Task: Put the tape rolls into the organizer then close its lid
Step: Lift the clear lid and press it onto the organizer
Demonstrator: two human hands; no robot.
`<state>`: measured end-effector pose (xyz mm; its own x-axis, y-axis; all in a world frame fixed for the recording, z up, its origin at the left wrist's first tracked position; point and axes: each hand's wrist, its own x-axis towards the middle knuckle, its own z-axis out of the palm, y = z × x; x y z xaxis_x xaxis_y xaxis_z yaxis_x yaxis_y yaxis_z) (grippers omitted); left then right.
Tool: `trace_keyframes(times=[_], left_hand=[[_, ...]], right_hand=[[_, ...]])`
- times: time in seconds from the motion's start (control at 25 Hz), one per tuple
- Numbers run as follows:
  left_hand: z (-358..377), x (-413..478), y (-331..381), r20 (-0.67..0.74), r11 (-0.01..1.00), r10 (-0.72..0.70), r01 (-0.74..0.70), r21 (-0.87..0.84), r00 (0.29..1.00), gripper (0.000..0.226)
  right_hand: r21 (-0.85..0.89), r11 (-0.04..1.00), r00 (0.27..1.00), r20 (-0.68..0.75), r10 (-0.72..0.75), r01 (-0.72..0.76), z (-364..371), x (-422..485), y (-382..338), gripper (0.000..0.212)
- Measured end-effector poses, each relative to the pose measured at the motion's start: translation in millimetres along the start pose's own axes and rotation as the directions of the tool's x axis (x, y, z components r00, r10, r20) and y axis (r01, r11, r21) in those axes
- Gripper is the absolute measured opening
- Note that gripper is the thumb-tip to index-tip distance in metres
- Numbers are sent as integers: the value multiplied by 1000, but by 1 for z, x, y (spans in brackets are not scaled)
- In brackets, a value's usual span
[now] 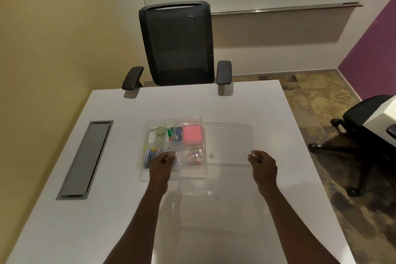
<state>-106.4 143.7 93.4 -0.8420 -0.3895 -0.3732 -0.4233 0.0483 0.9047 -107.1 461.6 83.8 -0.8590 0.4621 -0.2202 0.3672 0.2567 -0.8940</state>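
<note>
A clear plastic organizer (144,152) sits on the white table, holding two clear tape rolls (159,134) in its back left compartment, a pink pad, clips and pens. A clear flat lid (227,141) hangs above the table, shifted to the right, with only its left part over the organizer. My left hand (163,164) pinches the lid's near left corner. My right hand (262,164) pinches its near right corner.
A grey cable hatch (84,159) is set into the white table (214,231) at the left. A black mesh chair (176,43) stands at the far edge. Another black chair (362,126) is on the carpet to the right.
</note>
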Motion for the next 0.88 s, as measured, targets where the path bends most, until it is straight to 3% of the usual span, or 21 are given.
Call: trace_keyframes(times=[0.16,0.52,0.76,0.88], left_hand=[[-64,21,24,-15,997,73,-73,-1,997,13],[-171,74,65,-17,982,187,-187,28,982,20],[-191,93,70,52,994,17,-11,-110,999,58],[-191,98,66,110,979,-23,44,-199,994,67]], right_hand=[[68,998,998,62,2,-6,39,-28,-37,10],[240,964,985,90,-144,119,116,-60,-102,25],[347,933,989,74,-127,94,134,-67,-119,20],[378,922,987,97,-128,82,135,-62,-124,20]])
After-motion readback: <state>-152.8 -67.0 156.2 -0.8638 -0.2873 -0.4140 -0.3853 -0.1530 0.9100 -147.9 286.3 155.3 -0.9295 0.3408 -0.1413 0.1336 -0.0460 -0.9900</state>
